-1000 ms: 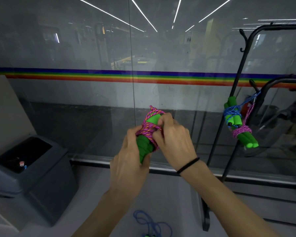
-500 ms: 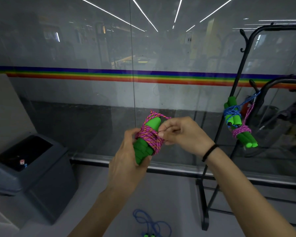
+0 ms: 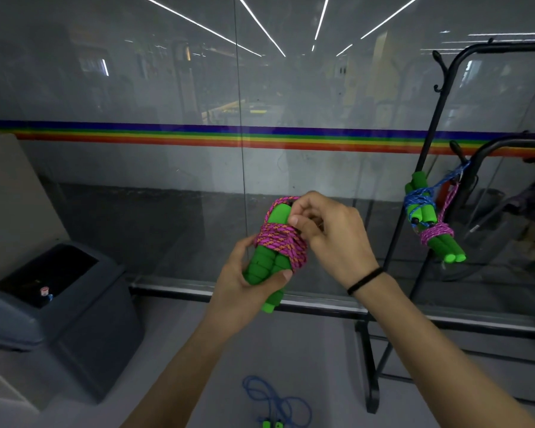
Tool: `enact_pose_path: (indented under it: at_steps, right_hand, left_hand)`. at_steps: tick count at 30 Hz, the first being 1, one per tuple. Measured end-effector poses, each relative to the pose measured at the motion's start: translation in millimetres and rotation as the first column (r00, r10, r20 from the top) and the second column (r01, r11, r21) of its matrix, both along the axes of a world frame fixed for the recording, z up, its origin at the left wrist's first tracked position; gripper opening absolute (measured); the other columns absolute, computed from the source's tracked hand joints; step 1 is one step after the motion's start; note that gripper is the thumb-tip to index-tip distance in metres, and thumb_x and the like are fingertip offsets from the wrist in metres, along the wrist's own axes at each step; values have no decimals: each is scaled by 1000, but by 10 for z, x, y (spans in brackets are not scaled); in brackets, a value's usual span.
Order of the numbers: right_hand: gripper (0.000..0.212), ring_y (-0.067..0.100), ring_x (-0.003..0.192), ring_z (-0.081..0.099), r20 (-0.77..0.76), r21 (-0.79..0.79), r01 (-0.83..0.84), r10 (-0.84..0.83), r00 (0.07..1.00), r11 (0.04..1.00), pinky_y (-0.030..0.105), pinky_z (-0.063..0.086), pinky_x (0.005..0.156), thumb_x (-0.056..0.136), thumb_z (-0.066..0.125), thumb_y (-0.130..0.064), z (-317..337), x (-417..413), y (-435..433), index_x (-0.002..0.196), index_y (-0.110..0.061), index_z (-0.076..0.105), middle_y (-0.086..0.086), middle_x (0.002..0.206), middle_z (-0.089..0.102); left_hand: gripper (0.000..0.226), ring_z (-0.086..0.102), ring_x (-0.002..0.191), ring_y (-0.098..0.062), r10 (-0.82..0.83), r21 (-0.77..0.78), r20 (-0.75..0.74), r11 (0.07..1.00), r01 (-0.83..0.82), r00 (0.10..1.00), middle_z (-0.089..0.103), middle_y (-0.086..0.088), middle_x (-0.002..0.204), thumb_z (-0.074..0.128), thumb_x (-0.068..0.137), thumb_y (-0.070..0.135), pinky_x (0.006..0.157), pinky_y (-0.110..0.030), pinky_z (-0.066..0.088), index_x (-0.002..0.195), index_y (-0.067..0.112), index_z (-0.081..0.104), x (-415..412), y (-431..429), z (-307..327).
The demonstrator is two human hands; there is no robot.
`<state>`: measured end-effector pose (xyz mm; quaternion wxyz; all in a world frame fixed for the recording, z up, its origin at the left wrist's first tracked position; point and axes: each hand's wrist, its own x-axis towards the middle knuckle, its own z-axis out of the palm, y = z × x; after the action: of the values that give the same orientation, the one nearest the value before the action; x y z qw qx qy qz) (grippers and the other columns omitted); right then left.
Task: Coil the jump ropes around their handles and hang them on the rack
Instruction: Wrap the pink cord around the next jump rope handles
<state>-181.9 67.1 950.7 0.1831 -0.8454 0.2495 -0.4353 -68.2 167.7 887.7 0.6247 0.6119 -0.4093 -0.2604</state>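
Green handles (image 3: pixel 263 264) gripped by left hand (image 3: pixel 240 293) | right hand (image 3: pixel 332 239) pinching pink rope (image 3: pixel 281 244)

A pale grey floor (image 3: pixel 173 381) runs up to the metal rail (image 3: pixel 217 293) at the foot of a glass wall. A blue jump rope (image 3: pixel 272 400) lies uncoiled in loose loops at the floor's near edge. Its green handles (image 3: pixel 272 424) sit side by side and are partly cut off by the frame. At the floor's left side stands a dark grey bin (image 3: pixel 84 329). A black rack (image 3: pixel 426 168) stands toward the right, its foot bar (image 3: pixel 369 375) resting on the floor just right of the loose rope. Two coiled ropes with green handles hang close together from a hook on the rack: a blue-wound bundle (image 3: pixel 420 208) above and a pink-wound bundle (image 3: pixel 439 239) below.
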Motion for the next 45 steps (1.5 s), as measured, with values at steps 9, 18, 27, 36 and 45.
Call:
enact_pose_path:
  at_steps: [9,18,27,36,45]
  right_hand:
    - [6,12,62,65,193,37,-17,10,981,999,39,55,61,84,61,-14,-7,36,8,79,-18,60,-3,67,66]
    - [20,10,58,64,316,182,-96,34,948,979,32,58,62,87,57,-6,-26,-53,-37,77,-23,55,-6,65,62]
    - [9,9,78,63,236,137,-199,164,958,970,18,50,73,83,65,-11,-26,92,-34,83,-18,60,-9,79,65]
    - [11,10,71,59,154,261,-174,137,979,950,19,47,69,83,63,-9,-88,302,-107,79,-19,63,-5,73,62]
    - [25,2,58,54,85,276,-115,95,992,954,21,44,63,84,57,-4,-232,279,-184,74,-26,63,-12,61,57]
  left_hand:
    - [48,68,62,-15,-137,-110,-478,989,96,867,71,-2,77,74,70,8,53,-27,54,115,7,57,-136,28,11]
    - [30,65,59,-20,-259,-243,-837,965,97,481,66,-10,72,59,68,12,58,-28,58,97,2,58,49,32,3]
    - [34,65,76,-19,-203,-176,-913,978,108,354,66,-14,83,64,72,18,70,-42,58,101,1,61,57,-133,-95]
    - [46,63,63,-17,-78,231,-412,955,187,908,67,-4,73,87,59,23,61,-27,51,95,15,60,-55,-256,-247]
    - [19,55,41,-20,-91,268,-499,930,253,862,58,-11,64,74,72,16,47,-25,47,82,6,62,26,-462,-389]
